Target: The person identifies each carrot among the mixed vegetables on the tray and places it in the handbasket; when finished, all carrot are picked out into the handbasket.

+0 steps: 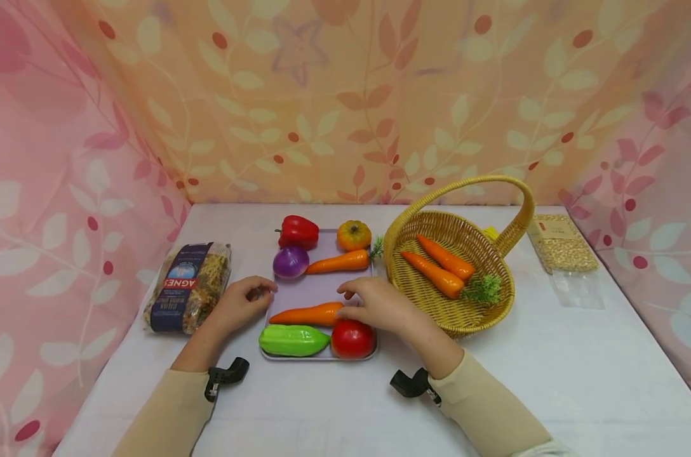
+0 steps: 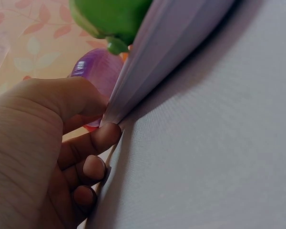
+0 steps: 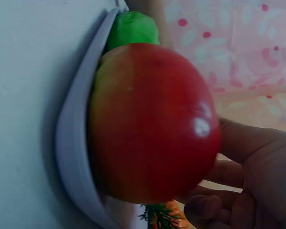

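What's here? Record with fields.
holder: lilac rectangular tray
load: red bell pepper, ribbed orange pumpkin, round purple onion, far tapered orange carrot, near tapered orange carrot, ribbed green vegetable, round red fruit
container: tan wicker basket holding two orange carrots
hands: left hand at tray edge, grip unclear; right hand beside red fruit
bags: blue-labelled plastic bag; plastic bag of pale grains

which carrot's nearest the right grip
The front carrot on the tray, thick end by the right grip; the rear carrot and the pair in the basket lie farther.
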`<state>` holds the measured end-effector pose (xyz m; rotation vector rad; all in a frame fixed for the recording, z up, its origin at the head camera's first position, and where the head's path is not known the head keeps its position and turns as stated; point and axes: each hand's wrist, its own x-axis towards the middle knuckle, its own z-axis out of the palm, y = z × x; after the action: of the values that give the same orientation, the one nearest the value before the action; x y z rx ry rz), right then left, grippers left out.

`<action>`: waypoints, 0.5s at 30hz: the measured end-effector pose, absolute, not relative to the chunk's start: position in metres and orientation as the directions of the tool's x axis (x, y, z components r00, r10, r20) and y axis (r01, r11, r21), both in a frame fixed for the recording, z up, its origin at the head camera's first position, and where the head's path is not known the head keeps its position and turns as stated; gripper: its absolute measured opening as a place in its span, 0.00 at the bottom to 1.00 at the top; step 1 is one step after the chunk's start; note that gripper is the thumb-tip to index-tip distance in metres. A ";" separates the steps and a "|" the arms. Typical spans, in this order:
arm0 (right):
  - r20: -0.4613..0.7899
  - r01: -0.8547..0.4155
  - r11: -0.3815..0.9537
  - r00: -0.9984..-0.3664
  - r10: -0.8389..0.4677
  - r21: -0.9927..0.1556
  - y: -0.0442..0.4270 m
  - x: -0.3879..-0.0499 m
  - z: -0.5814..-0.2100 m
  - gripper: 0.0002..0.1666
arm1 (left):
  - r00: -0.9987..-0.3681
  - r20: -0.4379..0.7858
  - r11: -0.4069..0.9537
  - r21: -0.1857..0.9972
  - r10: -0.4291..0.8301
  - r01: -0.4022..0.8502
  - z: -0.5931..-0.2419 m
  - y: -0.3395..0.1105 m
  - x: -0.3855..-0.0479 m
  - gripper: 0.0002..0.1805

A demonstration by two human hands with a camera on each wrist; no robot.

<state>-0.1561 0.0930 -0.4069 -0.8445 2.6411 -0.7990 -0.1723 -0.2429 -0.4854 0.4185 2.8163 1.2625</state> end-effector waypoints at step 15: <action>-0.140 -0.386 0.731 -0.827 -0.544 -0.562 0.087 -0.160 -0.421 0.28 | -0.961 0.090 0.631 0.737 0.261 0.241 -0.484 -0.243 -0.171 0.09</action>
<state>-0.1604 0.0869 -0.4214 -0.7282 2.6396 -0.7620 -0.1714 -0.2429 -0.4843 0.4336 2.8146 1.2662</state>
